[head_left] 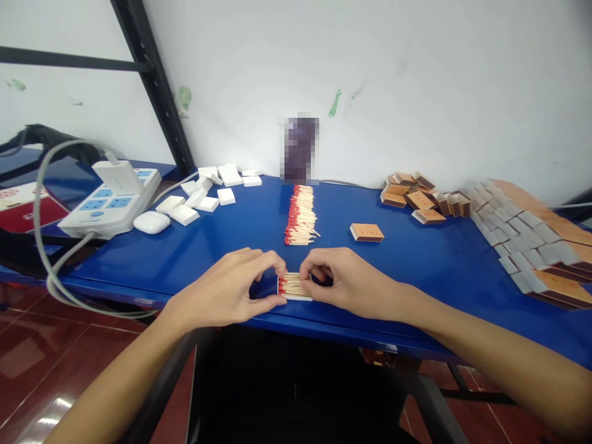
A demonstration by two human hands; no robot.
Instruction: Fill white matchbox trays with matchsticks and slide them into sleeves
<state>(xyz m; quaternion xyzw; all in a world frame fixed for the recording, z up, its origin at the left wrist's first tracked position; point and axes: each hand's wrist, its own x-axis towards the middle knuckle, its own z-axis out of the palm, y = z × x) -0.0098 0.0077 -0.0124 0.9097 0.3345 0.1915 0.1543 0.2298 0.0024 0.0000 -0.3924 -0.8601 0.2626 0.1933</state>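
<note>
Close to the table's front edge lies a small white matchbox tray (300, 298) filled with red-headed matches (290, 285), their heads pointing left. My left hand (231, 283) grips the tray's left end between thumb and forefinger. At the other end, my right hand (345, 277) is closed with thumb and fingers pinched over the matches; its fingers hide that end of the tray. Straight behind the tray is a long pile of loose matches (301, 216), heads also to the left. A single orange matchbox sleeve (367, 232) lies to the right of the pile.
White trays (185, 214) lie scattered at back left, beside a white rounded case (152, 222) and a power strip (115, 203) with cables. Orange matchboxes (420, 200) are heaped at back right, near stacked sleeves (562, 287). A blurred dark object (300, 151) stands against the wall.
</note>
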